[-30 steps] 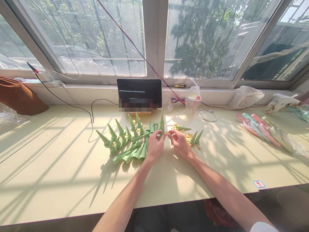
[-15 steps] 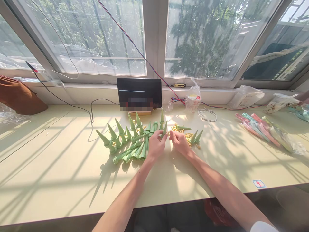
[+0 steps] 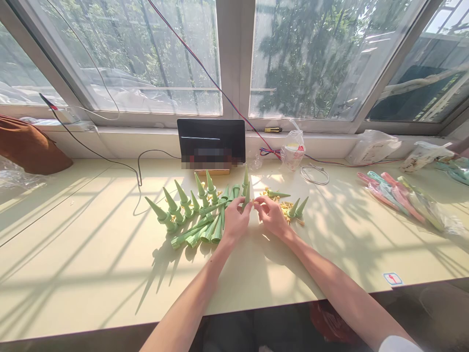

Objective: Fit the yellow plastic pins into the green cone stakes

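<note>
Here, from the head camera: pinching a green cone [image 3: 246, 194] point-up in the left hand [image 3: 235, 221], just over the table [image 3: 91, 244] and beside the heap of cones [image 3: 200, 227]. Closing the right hand [image 3: 271, 216] fingertips on what looks like a small yellow plug [image 3: 252, 202], touching the cone's base. Likely to slip if squeezed off-centre, dropping among the loose yellow bits [image 3: 285, 207]; could also knock the heap with the left wrist
</note>
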`<move>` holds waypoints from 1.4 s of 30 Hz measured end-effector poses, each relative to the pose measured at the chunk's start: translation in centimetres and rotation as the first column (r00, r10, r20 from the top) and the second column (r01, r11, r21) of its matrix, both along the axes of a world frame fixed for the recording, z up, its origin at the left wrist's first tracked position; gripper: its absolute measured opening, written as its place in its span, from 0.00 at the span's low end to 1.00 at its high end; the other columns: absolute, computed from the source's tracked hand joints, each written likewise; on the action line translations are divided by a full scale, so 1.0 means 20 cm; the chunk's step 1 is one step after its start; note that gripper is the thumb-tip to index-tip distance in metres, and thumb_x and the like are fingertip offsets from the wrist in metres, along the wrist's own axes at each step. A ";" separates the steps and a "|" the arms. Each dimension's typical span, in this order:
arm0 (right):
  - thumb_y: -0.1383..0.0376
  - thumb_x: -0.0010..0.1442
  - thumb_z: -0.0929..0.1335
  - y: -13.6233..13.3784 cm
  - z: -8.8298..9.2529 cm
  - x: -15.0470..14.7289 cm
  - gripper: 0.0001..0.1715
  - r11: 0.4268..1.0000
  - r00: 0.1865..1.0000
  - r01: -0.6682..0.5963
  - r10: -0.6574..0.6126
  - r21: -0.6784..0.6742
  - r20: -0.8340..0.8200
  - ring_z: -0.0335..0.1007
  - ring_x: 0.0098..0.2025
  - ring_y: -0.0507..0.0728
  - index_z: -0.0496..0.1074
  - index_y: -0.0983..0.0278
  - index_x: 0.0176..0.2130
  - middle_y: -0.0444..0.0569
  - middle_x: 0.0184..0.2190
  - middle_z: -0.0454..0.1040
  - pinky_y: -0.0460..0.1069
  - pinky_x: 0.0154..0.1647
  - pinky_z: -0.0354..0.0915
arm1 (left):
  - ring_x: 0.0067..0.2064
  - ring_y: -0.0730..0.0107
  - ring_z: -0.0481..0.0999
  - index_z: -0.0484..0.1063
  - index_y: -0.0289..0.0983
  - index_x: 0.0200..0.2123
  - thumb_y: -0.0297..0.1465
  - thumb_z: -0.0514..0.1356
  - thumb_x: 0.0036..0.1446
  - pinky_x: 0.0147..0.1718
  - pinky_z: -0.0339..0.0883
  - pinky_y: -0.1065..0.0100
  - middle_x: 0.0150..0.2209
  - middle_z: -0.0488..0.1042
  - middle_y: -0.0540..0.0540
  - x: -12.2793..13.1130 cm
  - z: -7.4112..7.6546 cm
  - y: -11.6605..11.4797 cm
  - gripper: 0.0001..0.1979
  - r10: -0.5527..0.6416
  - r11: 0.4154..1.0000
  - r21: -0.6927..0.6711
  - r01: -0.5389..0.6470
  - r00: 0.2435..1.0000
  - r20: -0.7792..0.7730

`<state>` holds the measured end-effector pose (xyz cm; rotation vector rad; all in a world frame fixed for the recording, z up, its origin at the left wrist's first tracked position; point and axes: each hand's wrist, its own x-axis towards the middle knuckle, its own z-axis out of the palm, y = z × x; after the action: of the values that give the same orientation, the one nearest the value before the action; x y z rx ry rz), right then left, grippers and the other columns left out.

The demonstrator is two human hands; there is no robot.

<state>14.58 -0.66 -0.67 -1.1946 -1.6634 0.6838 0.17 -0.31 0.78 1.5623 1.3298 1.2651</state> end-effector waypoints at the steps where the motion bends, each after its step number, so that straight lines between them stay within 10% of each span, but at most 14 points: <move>1: 0.54 0.66 0.62 0.00 0.00 0.00 0.16 1.000 1.000 0.002 -0.002 0.001 0.005 0.65 0.24 0.52 0.69 0.63 0.40 0.48 0.33 0.73 0.48 0.26 0.63 | 0.32 0.67 0.73 0.77 0.38 0.39 0.39 0.60 0.57 0.35 0.65 0.66 0.40 0.79 0.43 0.00 0.00 0.00 0.12 0.001 1.000 -0.006 -0.001 1.000 0.000; 19: 0.45 0.68 0.56 0.02 -0.03 0.01 0.33 1.000 1.000 0.017 -0.017 -0.011 0.008 0.61 0.23 0.53 0.63 0.62 0.22 0.44 0.17 0.63 0.48 0.27 0.59 | 0.30 0.69 0.71 0.77 0.39 0.37 0.39 0.59 0.58 0.31 0.63 0.68 0.36 0.78 0.46 0.01 0.01 -0.02 0.11 -0.055 0.998 -0.007 0.055 0.999 -0.001; 27: 0.51 0.65 0.63 -0.01 0.01 0.00 0.18 0.999 0.999 -0.026 0.025 -0.020 -0.038 0.65 0.22 0.51 0.69 0.62 0.43 0.47 0.34 0.72 0.48 0.24 0.63 | 0.28 0.70 0.70 0.77 0.39 0.38 0.39 0.59 0.58 0.29 0.63 0.68 0.34 0.78 0.47 0.00 0.01 -0.01 0.12 0.001 1.000 0.000 -0.001 1.000 -0.007; 42: 0.56 0.68 0.61 0.00 0.00 0.00 0.15 1.000 1.000 -0.016 0.016 0.012 0.015 0.61 0.24 0.52 0.66 0.62 0.34 0.43 0.25 0.67 0.47 0.26 0.58 | 0.29 0.69 0.71 0.76 0.39 0.38 0.39 0.59 0.58 0.31 0.63 0.68 0.34 0.78 0.47 0.01 0.01 -0.01 0.11 -0.018 1.000 0.001 0.018 1.000 0.008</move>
<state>14.50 -0.75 -0.74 -1.1820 -1.6890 0.6754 0.27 -0.61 0.90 1.5643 1.3076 1.2599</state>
